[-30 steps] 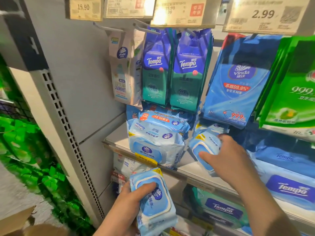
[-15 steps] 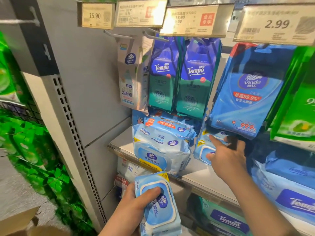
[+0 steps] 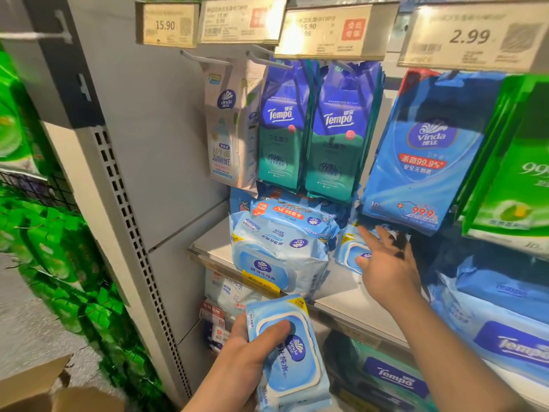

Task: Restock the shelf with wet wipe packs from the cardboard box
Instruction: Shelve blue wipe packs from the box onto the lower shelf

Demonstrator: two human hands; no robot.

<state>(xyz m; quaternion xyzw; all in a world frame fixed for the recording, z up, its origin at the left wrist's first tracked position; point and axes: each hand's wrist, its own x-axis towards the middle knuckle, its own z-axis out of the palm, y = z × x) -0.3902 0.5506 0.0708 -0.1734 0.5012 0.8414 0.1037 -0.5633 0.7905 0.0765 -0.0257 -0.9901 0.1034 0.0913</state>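
My left hand (image 3: 246,352) grips a light blue Vinda wet wipe pack (image 3: 292,356) below the front edge of the grey shelf (image 3: 350,301). My right hand (image 3: 389,263) is open over the shelf, fingers spread, touching a small blue wipe pack (image 3: 349,251) that stands toward the back. A stack of larger wipe packs (image 3: 279,251) sits on the shelf just left of it. A corner of the cardboard box (image 3: 32,388) shows at the bottom left.
Hanging Tempo packs (image 3: 312,129), a white Vinda pack (image 3: 228,126) and a blue Vinda pack (image 3: 421,156) dangle from hooks right above the shelf. Tempo packs (image 3: 505,331) fill the shelf's right side. A grey upright panel (image 3: 142,162) bounds the left; green goods lie beyond it.
My right hand let go of the small pack it was pushing onto the shelf and opened its fingers. The pack now stands further back. My left hand keeps hold of its pack.
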